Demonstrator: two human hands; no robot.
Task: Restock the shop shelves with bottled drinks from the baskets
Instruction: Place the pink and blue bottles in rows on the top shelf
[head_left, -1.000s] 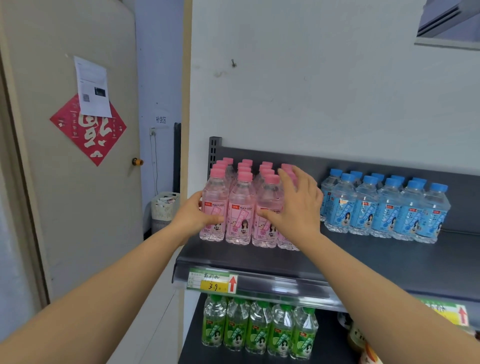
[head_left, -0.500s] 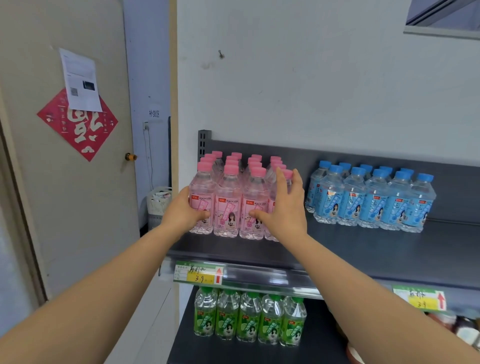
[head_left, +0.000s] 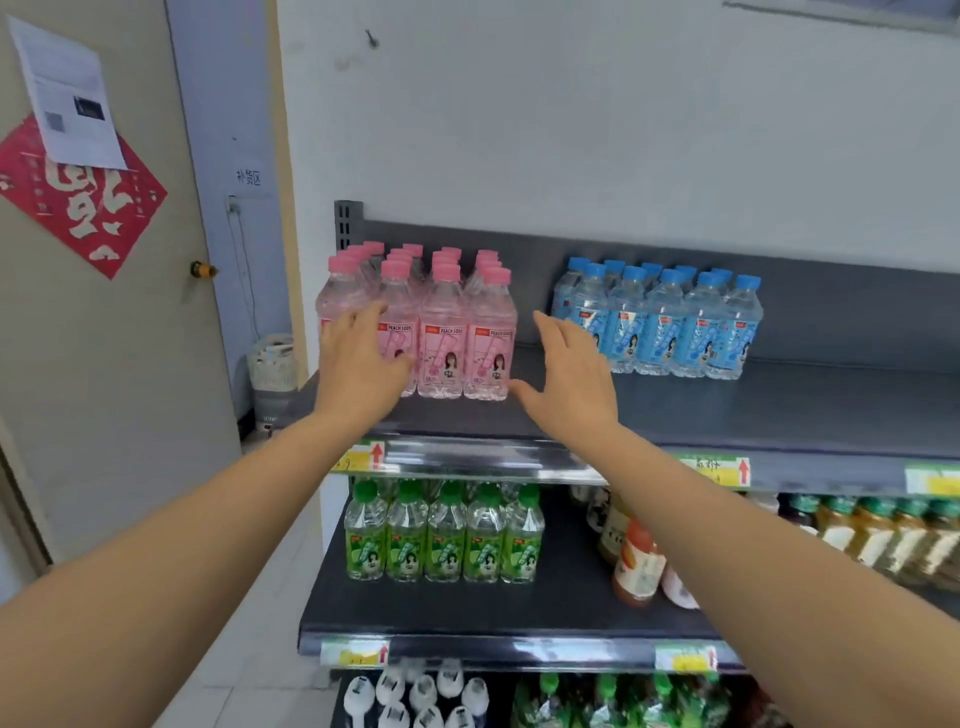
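Several pink-capped peach soda bottles (head_left: 441, 332) stand in tight rows at the left end of the dark top shelf (head_left: 779, 415). My left hand (head_left: 358, 364) is in front of the leftmost bottles with straight fingers; whether it touches them I cannot tell. My right hand (head_left: 566, 374) hovers just right of the pink group, fingers spread, holding nothing. Several blue-capped water bottles (head_left: 665, 322) stand further right on the same shelf.
Green-capped bottles (head_left: 441, 535) fill the left of the second shelf, with orange and tea bottles (head_left: 639, 561) to their right. White-capped bottles (head_left: 415, 696) show on the bottom shelf. A door with a red poster (head_left: 78, 197) and a white basket (head_left: 272, 364) lie to the left.
Both hands have let go of the pink bottles and drawn back; the right hand moved off to the right of the group. The view has tilted down, showing lower shelves.
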